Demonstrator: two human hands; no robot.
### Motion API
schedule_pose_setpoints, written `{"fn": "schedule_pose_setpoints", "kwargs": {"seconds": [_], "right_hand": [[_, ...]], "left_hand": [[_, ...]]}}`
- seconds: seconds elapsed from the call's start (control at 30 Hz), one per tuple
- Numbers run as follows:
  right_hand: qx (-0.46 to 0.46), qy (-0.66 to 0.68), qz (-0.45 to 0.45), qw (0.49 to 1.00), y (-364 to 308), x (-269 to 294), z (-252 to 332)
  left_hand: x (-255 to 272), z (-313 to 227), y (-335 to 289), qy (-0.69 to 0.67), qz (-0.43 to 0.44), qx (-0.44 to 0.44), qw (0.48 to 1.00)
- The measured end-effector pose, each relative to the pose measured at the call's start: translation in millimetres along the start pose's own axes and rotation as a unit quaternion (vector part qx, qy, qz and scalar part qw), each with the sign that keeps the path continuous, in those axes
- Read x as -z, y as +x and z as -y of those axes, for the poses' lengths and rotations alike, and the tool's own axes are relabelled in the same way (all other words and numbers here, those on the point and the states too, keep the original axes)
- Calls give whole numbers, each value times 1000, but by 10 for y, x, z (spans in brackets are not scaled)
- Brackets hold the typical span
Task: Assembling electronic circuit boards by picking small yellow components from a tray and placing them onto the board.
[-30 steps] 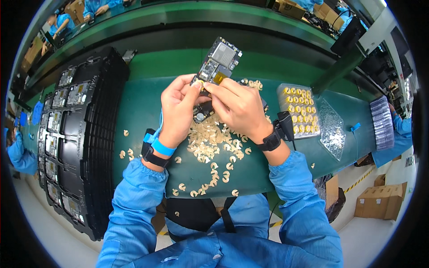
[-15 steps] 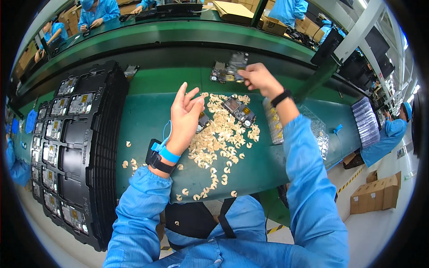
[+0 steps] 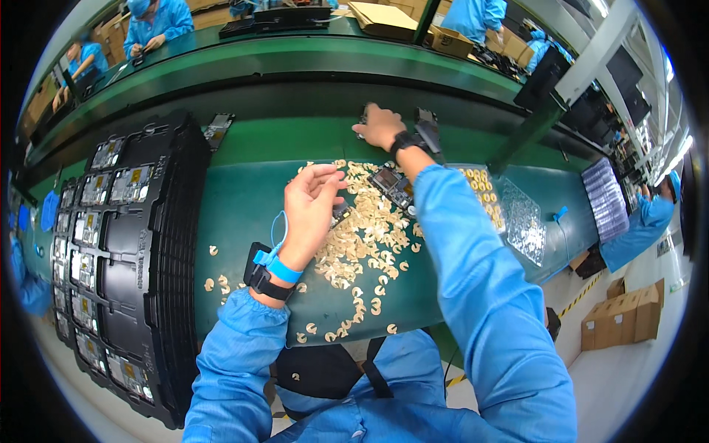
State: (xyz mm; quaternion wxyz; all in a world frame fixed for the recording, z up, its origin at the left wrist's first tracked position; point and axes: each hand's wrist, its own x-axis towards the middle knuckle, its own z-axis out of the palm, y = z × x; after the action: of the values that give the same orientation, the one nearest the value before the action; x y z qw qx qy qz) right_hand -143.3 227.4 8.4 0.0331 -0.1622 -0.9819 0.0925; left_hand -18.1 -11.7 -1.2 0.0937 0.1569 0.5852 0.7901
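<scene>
My left hand (image 3: 310,207) hovers over the left side of a heap of small cream C-shaped pieces (image 3: 358,247). Its fingers are loosely bent and apart, with nothing visible in them. A circuit board (image 3: 340,213) peeks out beside that hand, mostly covered by it. Farther away, my right hand (image 3: 381,127) reaches to the back of the bench, thumb and fingers closed around the edge of a dark circuit board (image 3: 363,117), largely hidden by the hand. Right of this hand lies another board (image 3: 427,131). One more board (image 3: 392,183) rests on the heap, partly behind my right sleeve.
A tall stack of black trays (image 3: 148,244) holding circuit boards stands at left. Behind it lies a single board (image 3: 218,130). A tray of yellow ring-shaped pieces (image 3: 484,193) and a clear plastic tray (image 3: 523,229) sit at right. A green post (image 3: 528,133) rises beyond them.
My right hand has let go of one board, now lying farther right, and moved left onto another. My left hand's fingers have bent inward from a more spread pose.
</scene>
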Motion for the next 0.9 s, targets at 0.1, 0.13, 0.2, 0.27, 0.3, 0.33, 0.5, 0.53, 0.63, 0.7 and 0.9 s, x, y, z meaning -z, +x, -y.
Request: {"fn": "schedule_pose_setpoints", "kwargs": {"seconds": [0.1, 0.13, 0.2, 0.27, 0.3, 0.33, 0.5, 0.53, 0.63, 0.7, 0.9], "right_hand": [[-3, 93, -89, 992, 177, -148, -40], [-6, 189, -159, 969, 331, -309, -142], [-23, 369, -132, 920, 216, -301, 159], [56, 504, -141, 850, -82, -181, 392], [94, 552, -116, 820, -248, -136, 460], [135, 598, -89, 785, -450, -76, 502], [154, 557, -126, 806, -1606, 172, 559], [148, 557, -131, 807, -1692, 208, 437], [187, 400, -230, 867, -2055, 467, 4], [232, 326, -279, 873, -2276, 748, -672], [-126, 121, -297, 939, -3149, 979, -3280]], "left_hand": [[21, 52, 42, -17, 8, 7, 1000], [-33, 49, 48, -10, 23, 6, 1000], [45, -18, 6, 22, -7, 29, 999], [95, 25, 3, 9, -34, 8, 999], [63, 22, 24, 5, -44, 13, 999], [15, -4, 39, 2, -56, 17, 998], [-47, -48, -4, -62, 39, -4, 997], [-56, -49, -17, -62, 46, -2, 997], [50, -45, -6, -61, 59, -10, 996], [51, -153, -45, -54, 52, -21, 997], [-121, -142, -84, -30, 120, -23, 992]]}}
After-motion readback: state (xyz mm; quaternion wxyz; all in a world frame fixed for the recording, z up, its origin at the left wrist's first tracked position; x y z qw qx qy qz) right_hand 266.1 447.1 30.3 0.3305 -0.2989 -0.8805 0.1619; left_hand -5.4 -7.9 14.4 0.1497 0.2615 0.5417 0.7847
